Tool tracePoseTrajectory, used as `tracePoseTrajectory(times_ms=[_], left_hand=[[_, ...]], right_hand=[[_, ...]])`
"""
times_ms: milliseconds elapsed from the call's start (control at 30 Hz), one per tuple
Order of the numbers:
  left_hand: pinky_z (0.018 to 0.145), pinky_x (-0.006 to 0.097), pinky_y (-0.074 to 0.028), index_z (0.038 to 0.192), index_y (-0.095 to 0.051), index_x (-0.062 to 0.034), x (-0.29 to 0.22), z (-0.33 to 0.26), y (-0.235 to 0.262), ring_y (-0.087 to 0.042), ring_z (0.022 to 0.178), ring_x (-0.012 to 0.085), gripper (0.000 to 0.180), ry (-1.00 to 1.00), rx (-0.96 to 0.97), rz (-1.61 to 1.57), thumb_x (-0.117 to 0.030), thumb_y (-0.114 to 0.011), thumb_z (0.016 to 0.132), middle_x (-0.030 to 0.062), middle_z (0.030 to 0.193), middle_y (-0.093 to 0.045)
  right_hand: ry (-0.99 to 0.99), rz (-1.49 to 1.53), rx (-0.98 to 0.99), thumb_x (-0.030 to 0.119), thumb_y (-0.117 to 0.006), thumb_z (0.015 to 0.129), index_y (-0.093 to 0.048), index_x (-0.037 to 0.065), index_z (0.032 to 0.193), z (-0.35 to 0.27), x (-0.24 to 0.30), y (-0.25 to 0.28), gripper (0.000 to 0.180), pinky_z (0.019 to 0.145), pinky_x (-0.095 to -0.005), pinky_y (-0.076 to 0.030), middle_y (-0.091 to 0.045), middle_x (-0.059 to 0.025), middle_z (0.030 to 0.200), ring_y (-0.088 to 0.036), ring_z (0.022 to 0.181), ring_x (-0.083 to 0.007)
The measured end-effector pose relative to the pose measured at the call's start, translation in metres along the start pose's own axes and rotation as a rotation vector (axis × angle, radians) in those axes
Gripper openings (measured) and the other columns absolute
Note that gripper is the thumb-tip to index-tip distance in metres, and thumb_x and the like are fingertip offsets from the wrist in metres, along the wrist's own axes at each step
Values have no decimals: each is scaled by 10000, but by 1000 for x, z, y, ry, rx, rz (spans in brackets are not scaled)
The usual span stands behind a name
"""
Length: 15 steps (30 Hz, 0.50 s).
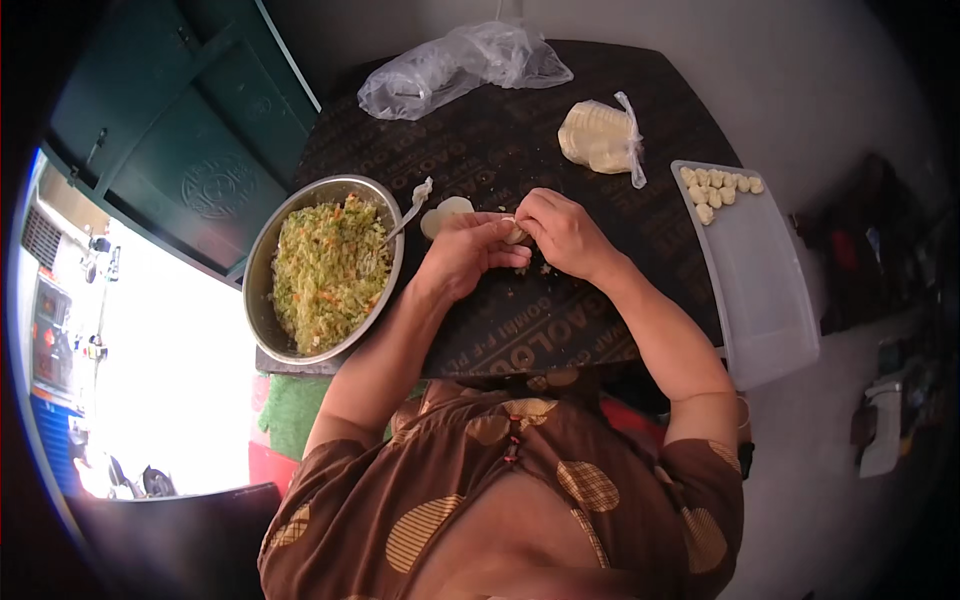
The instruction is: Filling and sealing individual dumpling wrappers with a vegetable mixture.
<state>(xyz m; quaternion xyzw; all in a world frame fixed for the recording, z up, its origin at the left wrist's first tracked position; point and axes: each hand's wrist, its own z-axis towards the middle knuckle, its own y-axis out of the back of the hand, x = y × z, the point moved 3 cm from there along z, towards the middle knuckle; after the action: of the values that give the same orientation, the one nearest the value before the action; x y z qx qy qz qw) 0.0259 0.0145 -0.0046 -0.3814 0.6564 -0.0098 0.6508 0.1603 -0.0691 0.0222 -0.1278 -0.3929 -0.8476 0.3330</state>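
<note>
Over the middle of the dark table, a small dumpling (515, 234) is held between my two hands. My left hand (468, 250) is closed around it from the left, thumb on top and fingers beneath. The fingertips of my right hand (566, 232) pinch its edge from the right. Just beyond my left hand lie a few round pale wrappers (446, 212). To the left, a steel bowl (254, 300) holds a chopped green, white and orange filling (332, 272). A spoon (405, 214) with a white-wrapped handle leans out over the bowl's right rim.
A clear plastic bag (465, 68) lies at the table's far edge. Right of it sits a tied bag of round wrappers (596, 137). At the right edge, a translucent tray (760, 285) carries several finished dumplings (715, 188) at its far end. A green metal door (190, 130) stands at the left.
</note>
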Motion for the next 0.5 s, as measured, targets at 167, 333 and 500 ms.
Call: tracePoseTrajectory(times_ms=[167, 333, 500], left_hand=[[686, 318, -580, 1018, -560, 95, -2, 0, -2, -671, 739, 263, 208, 29, 0, -8, -75, -514, 908, 184, 909, -642], [681, 313, -580, 1011, -561, 91, 1, -1, 4, -671, 737, 257, 202, 29, -4, -42, -68, -510, 898, 185, 904, -644], [652, 298, -569, 1007, -570, 68, 2, -1, 2, -660, 722, 227, 197, 60, 0, -47, -82, -520, 888, 175, 912, -647]], right_hand=[[-4, 17, 7, -22, -564, 812, -507, 7, 843, 0, 2, 1, 72, 617, -366, -457, -532, -127, 794, -564, 734, -313], [-41, 51, 35, 1, -561, 818, -520, 8, 838, 1, 8, 0, 46, 653, -388, -468, -551, -137, 808, -572, 778, -337], [-43, 88, 26, -20, -565, 833, -529, 0, 850, -1, 5, 1, 45, 615, -319, -474, -543, -110, 789, -591, 703, -253]])
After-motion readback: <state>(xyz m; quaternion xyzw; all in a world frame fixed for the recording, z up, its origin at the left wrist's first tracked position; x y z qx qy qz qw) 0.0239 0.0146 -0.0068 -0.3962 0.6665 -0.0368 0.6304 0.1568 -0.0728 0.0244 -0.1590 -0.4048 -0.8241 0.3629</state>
